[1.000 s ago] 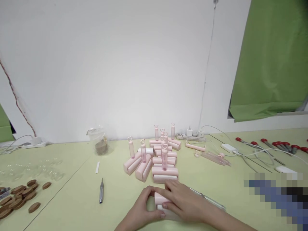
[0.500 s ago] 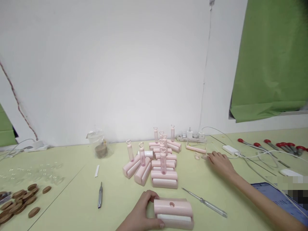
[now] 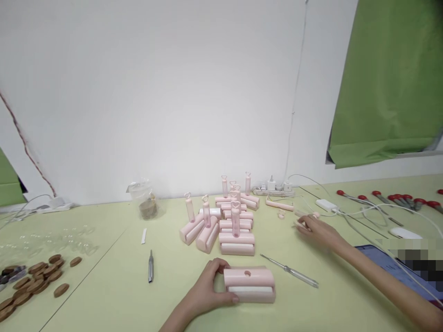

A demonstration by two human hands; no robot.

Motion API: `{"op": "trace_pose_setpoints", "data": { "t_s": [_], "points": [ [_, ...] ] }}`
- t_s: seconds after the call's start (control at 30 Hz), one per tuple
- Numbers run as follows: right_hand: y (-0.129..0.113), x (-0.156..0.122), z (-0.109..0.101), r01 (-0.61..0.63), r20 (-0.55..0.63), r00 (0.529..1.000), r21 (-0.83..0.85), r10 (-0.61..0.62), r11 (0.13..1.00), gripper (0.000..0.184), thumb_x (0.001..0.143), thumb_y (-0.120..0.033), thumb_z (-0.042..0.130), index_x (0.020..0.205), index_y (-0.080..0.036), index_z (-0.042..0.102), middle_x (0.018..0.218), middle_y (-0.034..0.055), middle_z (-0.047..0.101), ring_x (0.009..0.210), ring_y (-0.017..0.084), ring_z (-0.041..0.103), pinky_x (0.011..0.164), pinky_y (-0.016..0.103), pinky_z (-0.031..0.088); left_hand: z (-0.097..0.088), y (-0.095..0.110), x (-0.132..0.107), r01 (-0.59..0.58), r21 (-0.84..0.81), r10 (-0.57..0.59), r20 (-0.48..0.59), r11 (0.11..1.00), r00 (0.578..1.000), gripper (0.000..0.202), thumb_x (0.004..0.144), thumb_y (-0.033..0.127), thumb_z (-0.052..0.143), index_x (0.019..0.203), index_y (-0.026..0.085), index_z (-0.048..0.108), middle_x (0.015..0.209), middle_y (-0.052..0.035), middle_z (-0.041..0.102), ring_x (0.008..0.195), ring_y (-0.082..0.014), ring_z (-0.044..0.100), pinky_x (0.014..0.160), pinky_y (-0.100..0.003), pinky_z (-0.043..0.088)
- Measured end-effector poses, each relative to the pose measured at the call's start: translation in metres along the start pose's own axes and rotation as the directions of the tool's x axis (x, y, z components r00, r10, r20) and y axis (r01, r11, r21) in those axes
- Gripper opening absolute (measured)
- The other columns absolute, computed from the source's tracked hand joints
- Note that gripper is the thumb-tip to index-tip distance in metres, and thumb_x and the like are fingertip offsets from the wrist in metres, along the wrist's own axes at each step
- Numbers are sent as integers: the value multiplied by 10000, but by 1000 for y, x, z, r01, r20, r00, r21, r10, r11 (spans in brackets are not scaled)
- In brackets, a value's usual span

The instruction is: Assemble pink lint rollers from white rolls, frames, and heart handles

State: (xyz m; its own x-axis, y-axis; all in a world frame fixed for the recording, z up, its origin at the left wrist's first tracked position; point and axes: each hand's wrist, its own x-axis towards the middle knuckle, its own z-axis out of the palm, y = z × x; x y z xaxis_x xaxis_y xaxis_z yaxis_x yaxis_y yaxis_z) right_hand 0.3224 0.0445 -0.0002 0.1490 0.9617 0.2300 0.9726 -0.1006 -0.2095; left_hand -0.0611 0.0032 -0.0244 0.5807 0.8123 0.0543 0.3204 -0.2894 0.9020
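My left hand (image 3: 206,289) wraps round the left end of a pink block (image 3: 249,285) that lies on the pale green table (image 3: 114,286); the block has a round hole on top and a white strip along its front. My right hand (image 3: 316,229) is stretched out to the right, its fingers closed on a thin clear tube (image 3: 303,218) beside other tubes. Between the hands stands a pile of pink blocks (image 3: 226,226), some with clear heart-topped tubes upright in them.
A thin metal tool (image 3: 290,271) lies right of the held block and a metal pen-like tool (image 3: 151,266) to its left. Brown discs (image 3: 34,280) lie far left, a plastic bag (image 3: 145,201) at the back. Cables, a power strip (image 3: 273,190) and red-handled tools (image 3: 398,200) sit to the right.
My right hand left the pink block, reached out to the tubes at the right and closed on one. My left hand kept hold of the block.
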Motion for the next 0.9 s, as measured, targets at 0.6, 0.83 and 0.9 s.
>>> {"op": "trace_pose_setpoints", "data": {
  "t_s": [0.6,0.83,0.9],
  "points": [
    [-161,-93,-55,404,-64,882,615,-468,677,308,858,-382,386,1139,-264,433,898,22,583,833,167,548,728,279,451,-1,-2,1,-1,2,1,11,1000,1000,557,552,334,734,1023,206,465,1039,-26,487,993,-206,456,865,-295,352],
    [-160,-90,-53,383,-72,901,599,-429,703,301,865,-381,367,1139,-264,414,888,28,581,818,173,552,716,292,455,-1,-1,1,-1,-1,1,20,1000,1000,563,552,335,735,1028,205,463,1037,-28,486,991,-211,458,864,-299,351],
    [-160,-89,-53,379,-69,902,599,-425,706,288,866,-375,370,1127,-263,414,885,28,583,809,170,551,717,296,455,-2,0,0,11,5,-11,18,1000,1000,557,556,342,731,1028,209,466,1039,-29,484,993,-213,457,866,-303,350]
  ]
}}
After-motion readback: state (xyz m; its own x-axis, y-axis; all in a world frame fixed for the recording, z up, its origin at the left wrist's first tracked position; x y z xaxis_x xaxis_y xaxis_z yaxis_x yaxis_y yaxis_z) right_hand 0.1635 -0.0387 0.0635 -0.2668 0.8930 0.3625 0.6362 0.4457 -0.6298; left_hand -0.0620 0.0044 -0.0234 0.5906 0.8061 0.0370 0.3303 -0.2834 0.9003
